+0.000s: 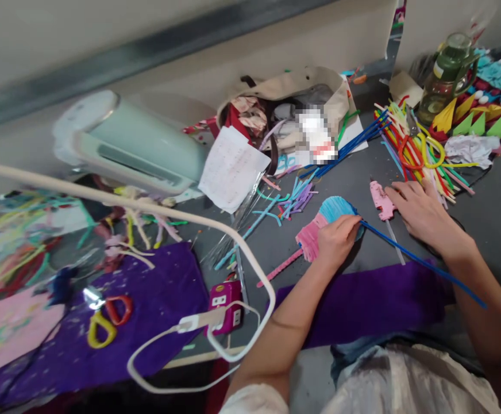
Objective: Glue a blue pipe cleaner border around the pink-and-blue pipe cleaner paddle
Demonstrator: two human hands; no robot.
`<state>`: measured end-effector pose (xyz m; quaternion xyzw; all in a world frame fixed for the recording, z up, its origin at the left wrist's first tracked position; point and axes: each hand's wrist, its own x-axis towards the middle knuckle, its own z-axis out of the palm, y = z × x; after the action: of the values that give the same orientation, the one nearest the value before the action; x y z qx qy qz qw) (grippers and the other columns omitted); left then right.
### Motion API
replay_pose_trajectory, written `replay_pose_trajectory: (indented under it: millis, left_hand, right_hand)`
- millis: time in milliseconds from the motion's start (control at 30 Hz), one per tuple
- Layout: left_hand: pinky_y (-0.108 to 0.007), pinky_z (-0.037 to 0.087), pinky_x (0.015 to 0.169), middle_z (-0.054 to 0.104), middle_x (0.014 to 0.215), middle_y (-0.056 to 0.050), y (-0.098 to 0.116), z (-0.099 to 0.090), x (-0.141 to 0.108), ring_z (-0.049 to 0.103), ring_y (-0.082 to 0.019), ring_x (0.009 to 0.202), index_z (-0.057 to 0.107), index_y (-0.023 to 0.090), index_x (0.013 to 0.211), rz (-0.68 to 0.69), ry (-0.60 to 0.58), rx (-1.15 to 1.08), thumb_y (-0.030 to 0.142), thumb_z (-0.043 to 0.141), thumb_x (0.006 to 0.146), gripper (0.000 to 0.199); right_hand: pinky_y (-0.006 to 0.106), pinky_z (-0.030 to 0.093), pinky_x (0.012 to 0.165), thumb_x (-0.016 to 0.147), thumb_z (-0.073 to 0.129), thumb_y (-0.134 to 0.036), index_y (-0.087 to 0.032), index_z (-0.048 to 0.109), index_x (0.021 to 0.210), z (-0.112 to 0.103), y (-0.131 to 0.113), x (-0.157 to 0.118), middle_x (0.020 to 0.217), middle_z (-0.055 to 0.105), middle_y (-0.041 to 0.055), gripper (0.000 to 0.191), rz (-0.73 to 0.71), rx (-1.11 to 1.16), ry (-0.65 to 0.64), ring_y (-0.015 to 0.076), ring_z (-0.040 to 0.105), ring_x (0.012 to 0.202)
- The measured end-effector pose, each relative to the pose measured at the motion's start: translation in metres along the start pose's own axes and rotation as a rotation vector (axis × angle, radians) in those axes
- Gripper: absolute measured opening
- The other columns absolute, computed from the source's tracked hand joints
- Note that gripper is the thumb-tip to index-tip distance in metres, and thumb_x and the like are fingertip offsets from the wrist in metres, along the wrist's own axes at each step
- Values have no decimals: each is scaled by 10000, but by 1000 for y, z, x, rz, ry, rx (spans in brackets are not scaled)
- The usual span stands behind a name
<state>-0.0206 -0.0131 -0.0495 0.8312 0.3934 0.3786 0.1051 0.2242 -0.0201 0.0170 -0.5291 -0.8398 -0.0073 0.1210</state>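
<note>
My left hand (339,238) is closed on a pink and light-blue pipe-cleaner craft (335,208) with a twisted pink stem (278,268). Its thumb and fingertips pinch the craft's edge, where a long dark-blue pipe cleaner (414,252) runs out to the right, passing in front of my right forearm. My right hand (425,213) lies low over the table with its fingers stretched out. Its fingertips are at the edge of a pink glue gun (381,200), which lies on the table with a clear glue stick (394,241) poking out.
Bundled coloured pipe cleaners (418,149) lie behind my right hand, near a green-topped jug (446,75). Cut pieces (297,198) and a cloth bag (340,95) are further back. Leftward are scissors (104,316), a magenta power socket (227,307) with a looping white cable (250,253), and purple cloth (164,276).
</note>
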Motion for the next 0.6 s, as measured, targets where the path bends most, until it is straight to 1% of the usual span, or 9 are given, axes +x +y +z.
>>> replay_pose_trajectory:
  millis: [67, 133, 200, 233, 333, 400, 500, 600]
  left_hand:
    - [-272, 618, 744, 812, 949, -89, -2, 2, 0, 785, -173, 842, 757, 173, 1062, -8, -13, -9, 217, 542, 1050, 219]
    - [-272, 610, 734, 809, 944, -99, -3, 4, 0, 780, -175, 827, 752, 164, 1052, -8, -11, -27, 204, 547, 1042, 209]
    - [-270, 599, 716, 807, 936, -105, -4, 5, 0, 774, -176, 813, 747, 157, 1035, 1, 3, -32, 196, 543, 1039, 208]
    - [-268, 594, 710, 806, 934, -106, -4, 5, 1, 773, -176, 812, 745, 156, 1033, 8, 9, -30, 197, 541, 1039, 208]
    - [-261, 588, 708, 806, 936, -102, -2, 6, 3, 771, -174, 814, 740, 156, 1051, 37, 35, -19, 206, 545, 1040, 202]
    - [-258, 585, 709, 805, 935, -99, -1, 6, 3, 769, -172, 808, 737, 151, 1053, 54, 51, -12, 207, 549, 1041, 197]
    - [-249, 579, 708, 804, 929, -91, -1, 5, 4, 765, -167, 806, 736, 155, 1051, 50, 39, 8, 219, 539, 1049, 207]
    - [-246, 578, 715, 801, 929, -94, 0, 4, 5, 764, -162, 801, 741, 161, 1051, 28, 10, 23, 231, 512, 1060, 240]
  right_hand:
    - [574, 409, 1069, 910, 518, -78, -203, 505, 1487, -6, -9, -3, 1404, 607, 189, 591, -63, 77, 18, 370, 546, 1230]
    - [509, 479, 1019, 939, 554, -130, -224, 544, 1462, -7, -19, -5, 1374, 615, 176, 532, -159, 192, 25, 347, 558, 1228]
    - [466, 519, 955, 971, 585, -192, -211, 608, 1403, -4, -28, -5, 1244, 664, 164, 433, -235, 281, 63, 317, 595, 1136]
    - [454, 528, 927, 987, 596, -228, -206, 637, 1372, 0, -31, -5, 1174, 686, 151, 387, -247, 304, 80, 303, 610, 1076]
    - [419, 532, 842, 1031, 576, -291, -220, 725, 1235, 12, -35, -3, 1013, 738, 107, 263, -242, 353, 165, 264, 637, 928]
    - [405, 535, 823, 1042, 559, -285, -211, 752, 1155, 17, -34, 1, 977, 765, 101, 235, -232, 409, 208, 251, 656, 886]
    - [409, 556, 864, 1026, 585, -256, -184, 747, 1145, 19, -32, 9, 1023, 786, 114, 214, -204, 512, 190, 251, 691, 933]
    - [440, 573, 898, 1003, 611, -250, -195, 755, 1111, 18, -31, 19, 1022, 793, 107, 189, -180, 564, 157, 257, 712, 952]
